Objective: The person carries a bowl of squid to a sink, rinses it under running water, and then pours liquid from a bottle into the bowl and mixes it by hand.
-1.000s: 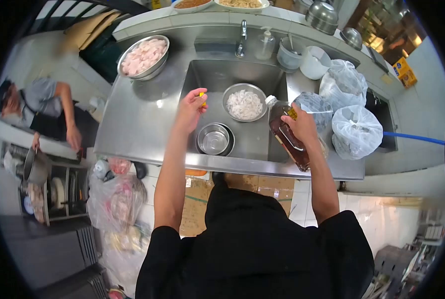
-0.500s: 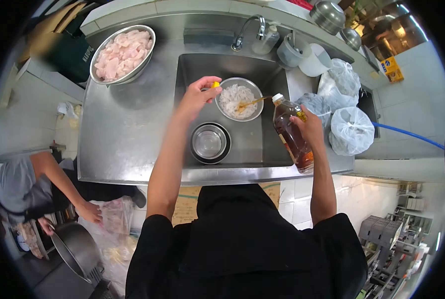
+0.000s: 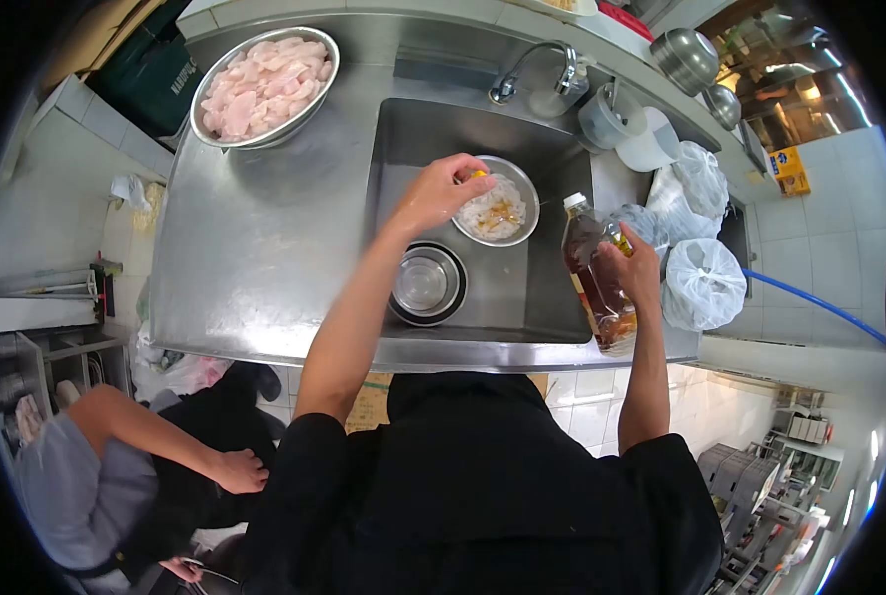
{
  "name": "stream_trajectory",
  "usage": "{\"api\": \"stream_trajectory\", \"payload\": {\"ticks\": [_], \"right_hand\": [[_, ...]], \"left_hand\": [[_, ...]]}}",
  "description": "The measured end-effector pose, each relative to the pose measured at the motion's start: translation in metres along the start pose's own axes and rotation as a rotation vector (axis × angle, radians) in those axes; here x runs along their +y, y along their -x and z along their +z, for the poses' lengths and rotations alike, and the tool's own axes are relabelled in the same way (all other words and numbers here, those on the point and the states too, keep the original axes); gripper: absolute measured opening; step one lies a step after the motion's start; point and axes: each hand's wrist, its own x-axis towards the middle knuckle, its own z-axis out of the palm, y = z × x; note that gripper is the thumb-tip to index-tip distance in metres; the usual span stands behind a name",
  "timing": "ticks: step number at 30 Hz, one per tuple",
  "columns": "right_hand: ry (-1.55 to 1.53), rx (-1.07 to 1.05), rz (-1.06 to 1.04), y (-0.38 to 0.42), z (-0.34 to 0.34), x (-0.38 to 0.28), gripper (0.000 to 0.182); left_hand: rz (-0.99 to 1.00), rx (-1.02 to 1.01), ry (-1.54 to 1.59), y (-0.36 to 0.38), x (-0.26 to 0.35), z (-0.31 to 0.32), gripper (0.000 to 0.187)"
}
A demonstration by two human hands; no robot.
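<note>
My right hand [image 3: 635,270] is wrapped round a large clear bottle [image 3: 588,260] of brown liquid. The bottle stands nearly upright over the sink's right edge, with its white neck uncovered. Between the closed fingertips of my left hand [image 3: 431,196] is a small yellow bottle cap [image 3: 480,175]. That hand hovers at the left rim of a metal bowl [image 3: 535,202] in the sink. Pale, whitish pieces [image 3: 495,208] fill the bowl, with brown liquid pooled on top. Stacked round metal pans [image 3: 461,289] sit in the sink just below it.
A large bowl [image 3: 201,123] of pale raw meat pieces [image 3: 269,84] stands on the counter at left. The faucet [image 3: 534,61] is behind the sink. Plastic containers [image 3: 651,139] and tied bags [image 3: 704,283] line the right. At lower left is another person [image 3: 116,476].
The brown stream has stopped, and the bottle is tipped back more upright. My left hand has moved over the bowl's rim with the cap. The other person has shifted lower.
</note>
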Motion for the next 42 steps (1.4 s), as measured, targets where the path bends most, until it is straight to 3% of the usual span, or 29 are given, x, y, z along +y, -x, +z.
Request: {"api": "stream_trajectory", "payload": {"ticks": [4, 10, 14, 16, 20, 22, 24, 26, 30, 32, 35, 37, 39, 42], "right_hand": [[0.14, -0.055, -0.04, -0.004, 0.01, -0.002, 0.057], [0.106, -0.058, -0.035, -0.006, 0.018, -0.006, 0.058], [0.103, -0.014, -0.053, -0.008, 0.018, -0.007, 0.058], [-0.099, -0.006, 0.097, -0.007, 0.019, -0.011, 0.056], [-0.176, 0.012, 0.119, 0.002, 0.016, -0.024, 0.057], [-0.538, 0.096, 0.179, 0.014, 0.018, -0.026, 0.054], [-0.608, 0.106, 0.179, 0.021, 0.029, -0.005, 0.052], [-0.711, 0.112, 0.133, 0.025, 0.046, -0.002, 0.045], [-0.896, -0.019, -0.039, 0.029, 0.066, -0.052, 0.044], [-0.954, -0.076, -0.091, 0.025, 0.078, -0.075, 0.044], [-0.899, -0.146, -0.171, 0.02, 0.091, -0.14, 0.044], [-0.764, -0.119, -0.417, 0.007, 0.115, -0.172, 0.047], [-1.097, -0.241, -0.465, 0.002, 0.137, -0.22, 0.052], [-1.236, -0.425, -0.537, -0.015, 0.172, -0.287, 0.056]], "left_hand": [[0.068, -0.008, -0.085, -0.006, -0.001, -0.003, 0.041], [0.024, -0.029, -0.073, -0.003, -0.012, -0.012, 0.033], [0.015, 0.0, -0.048, -0.002, -0.017, -0.011, 0.038], [0.003, 0.023, -0.093, 0.0, -0.012, -0.007, 0.038], [-0.008, 0.012, -0.134, 0.006, 0.008, 0.008, 0.036], [0.314, 0.194, -0.284, 0.007, 0.011, 0.022, 0.038], [0.361, 0.261, -0.254, 0.006, 0.017, 0.041, 0.044], [0.371, 0.196, -0.178, 0.007, 0.033, 0.053, 0.045], [0.411, 0.232, -0.436, 0.027, 0.056, 0.041, 0.034], [0.148, 0.235, -0.719, 0.046, 0.071, 0.019, 0.024], [0.267, 0.473, -0.967, 0.076, 0.049, -0.019, 0.023], [0.382, 0.648, -1.06, 0.099, 0.048, -0.058, 0.021], [0.441, 0.708, -1.011, 0.122, 0.054, -0.096, 0.022], [0.432, 0.729, -0.967, 0.15, 0.068, -0.145, 0.027]]}}
